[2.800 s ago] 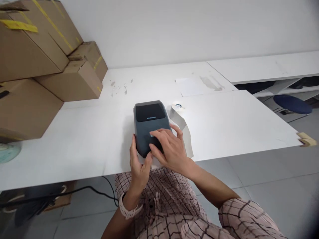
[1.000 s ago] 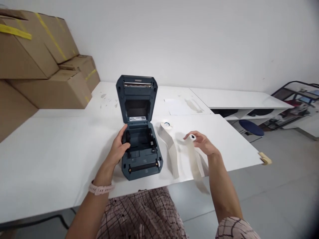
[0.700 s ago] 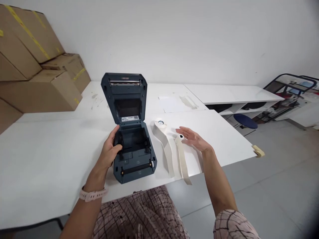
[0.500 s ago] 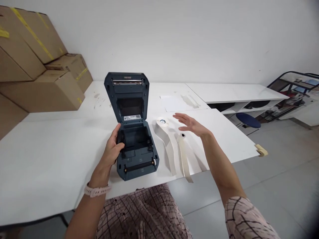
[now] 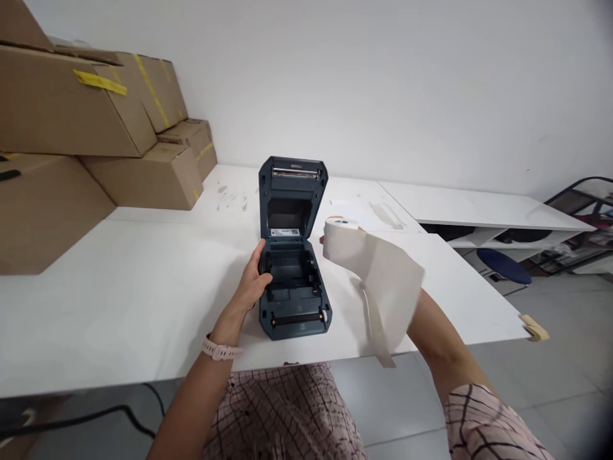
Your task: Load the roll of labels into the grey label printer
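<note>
A dark grey label printer stands on the white table with its lid raised and its inside bare. My left hand grips its left edge, thumb over the rim. To the right, a roll of white labels is held up off the table, its loose strip hanging toward me. My right hand is closed on this roll from behind; only some fingertips show. Below the strip lies a narrower paper strip, its end over the table edge. The small roll it belongs to is hidden.
Cardboard boxes are stacked at the left against the wall. A white sheet lies toward the back of the table. At the right are a blue stool and a padded table corner.
My right hand has gone from open above the table to holding the label roll, which is lifted. The view has swung left. My left hand stays on the printer.
</note>
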### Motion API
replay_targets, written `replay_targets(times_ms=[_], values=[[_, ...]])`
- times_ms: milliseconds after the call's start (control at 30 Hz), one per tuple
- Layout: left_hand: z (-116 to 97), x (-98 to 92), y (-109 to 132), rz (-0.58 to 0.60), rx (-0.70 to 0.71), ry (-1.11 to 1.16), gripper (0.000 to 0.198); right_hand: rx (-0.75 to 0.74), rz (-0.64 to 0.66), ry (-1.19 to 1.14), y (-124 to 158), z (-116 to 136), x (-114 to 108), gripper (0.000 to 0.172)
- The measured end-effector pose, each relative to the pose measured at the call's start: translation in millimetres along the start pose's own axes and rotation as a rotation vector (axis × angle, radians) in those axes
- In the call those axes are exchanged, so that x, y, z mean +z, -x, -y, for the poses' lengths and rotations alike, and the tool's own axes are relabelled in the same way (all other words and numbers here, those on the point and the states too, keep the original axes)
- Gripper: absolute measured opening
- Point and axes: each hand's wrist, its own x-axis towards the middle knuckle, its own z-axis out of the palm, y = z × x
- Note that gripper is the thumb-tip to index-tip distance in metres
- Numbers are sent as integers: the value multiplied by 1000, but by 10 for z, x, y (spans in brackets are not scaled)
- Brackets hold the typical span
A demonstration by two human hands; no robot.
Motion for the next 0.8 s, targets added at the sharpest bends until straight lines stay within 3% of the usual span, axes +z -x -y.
replay_targets(times_ms=[100,233,367,467,567,667,800], values=[[-4,8,-11,-4,4,5,105,-55,102,173,-148,471,247,68],[-20,19,-19,-19,-5,29,108,-6,348,678,-428,842,712,66],[-49,22,1,-22,-25,19,110,52,507,1001,-665,744,1084,67],[-75,18,21,-9,-50,6,110,106,543,1030,-703,560,1152,67],[-93,19,37,-5,-46,23,108,5,458,953,-487,470,1081,65],[-110,30,57,-2,-31,30,105,-182,329,872,-16,465,1053,62],[-143,51,84,-8,-28,33,100,-291,310,815,656,380,1245,66]])
